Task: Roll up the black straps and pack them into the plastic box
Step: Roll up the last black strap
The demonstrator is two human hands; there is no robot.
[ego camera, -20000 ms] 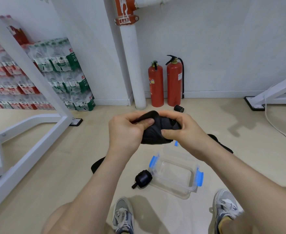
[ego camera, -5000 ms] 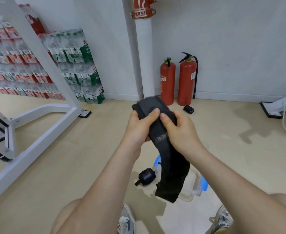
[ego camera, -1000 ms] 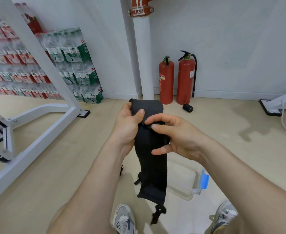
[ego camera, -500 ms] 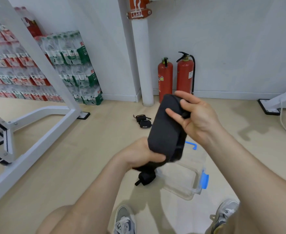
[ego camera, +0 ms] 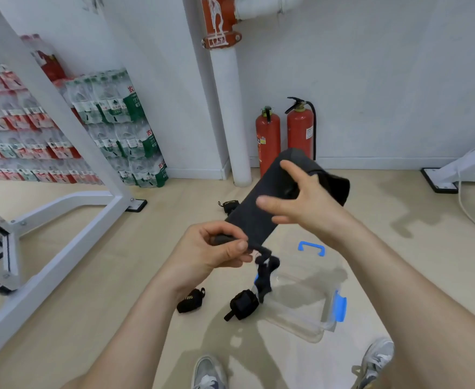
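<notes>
The likeliest slip is the black strap (ego camera: pixel 258 211) sliding off the right hand (ego camera: pixel 306 203), whose fingers are splayed straight across the cloth and not closed on it. If the upper fold at 1 o'clock drops, the roll would have to be started over. The left hand (ego camera: pixel 216 249) pinches only the strap's lower end between thumb and fingers (a thin hold), so a crooked first turn could give a loose, coned roll that sits badly in the plastic box (ego camera: pixel 330 327). The box lies open on the floor at 5 o'clock of that hand. A rolled strap (ego camera: pixel 244 304) rests just beside the box at its 9 o'clock. Half a second ago the left hand cupped the bunched strap from beneath and the right curled over its top; now the strap is drawn out straight and slanted between them.
</notes>
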